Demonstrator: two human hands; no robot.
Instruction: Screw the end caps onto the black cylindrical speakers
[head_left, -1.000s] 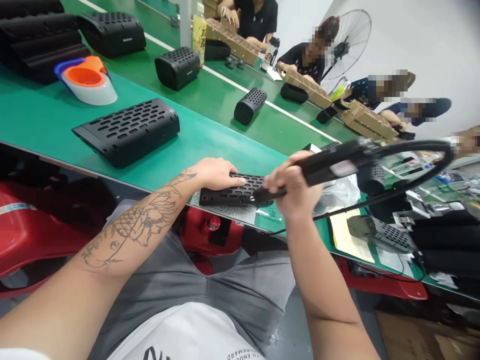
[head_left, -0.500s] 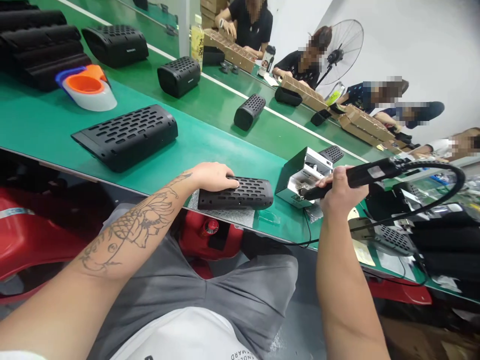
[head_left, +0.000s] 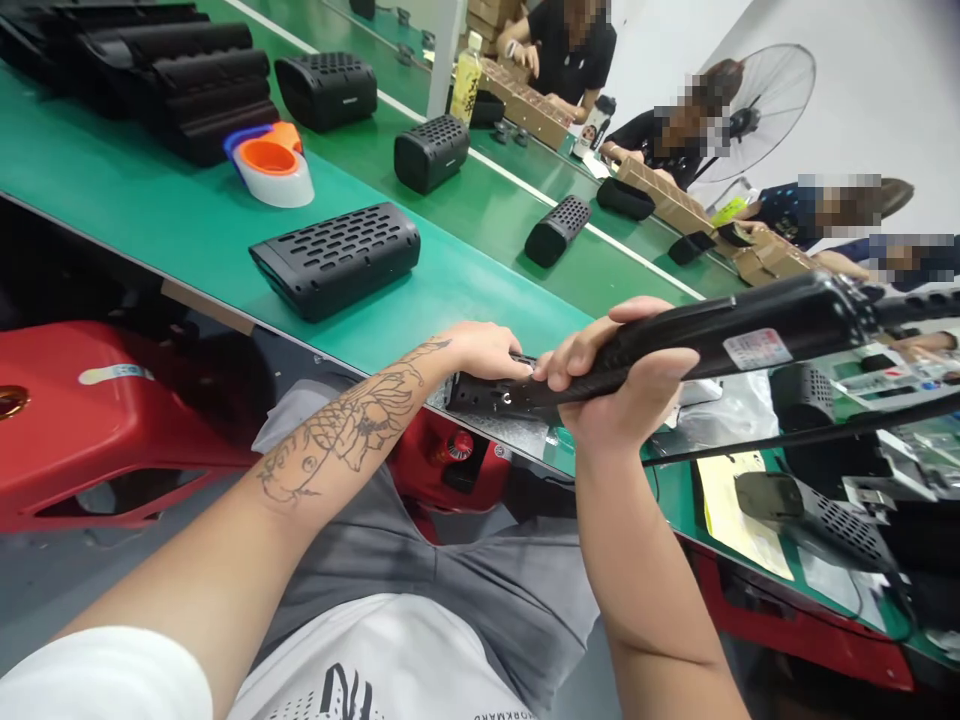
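My left hand (head_left: 486,350) grips a black speaker housing (head_left: 480,397) from above, holding it on a pale pad at the table's near edge. In my right hand (head_left: 619,385) is a black electric screwdriver (head_left: 757,320), its fingers wrapped round the body. The tool lies nearly level, its tip end pointing left at the housing's near side. Whether the bit sits in a screw hole I cannot tell. The tool and my right hand hide the housing's right end. Another black speaker housing (head_left: 337,255) with a slotted top lies to the left.
An orange and white tape dispenser (head_left: 274,172) stands further left, near stacked black parts (head_left: 202,80). Several speakers sit on the green belt (head_left: 495,220). A yellow paper (head_left: 739,510) lies right. Red stools (head_left: 90,420) are under the table. Co-workers sit across, beside a fan (head_left: 772,115).
My right hand has brought the screwdriver left, from the silver-fronted box to the housing. My left hand stays on the housing. The view has shifted, so surroundings appear displaced.
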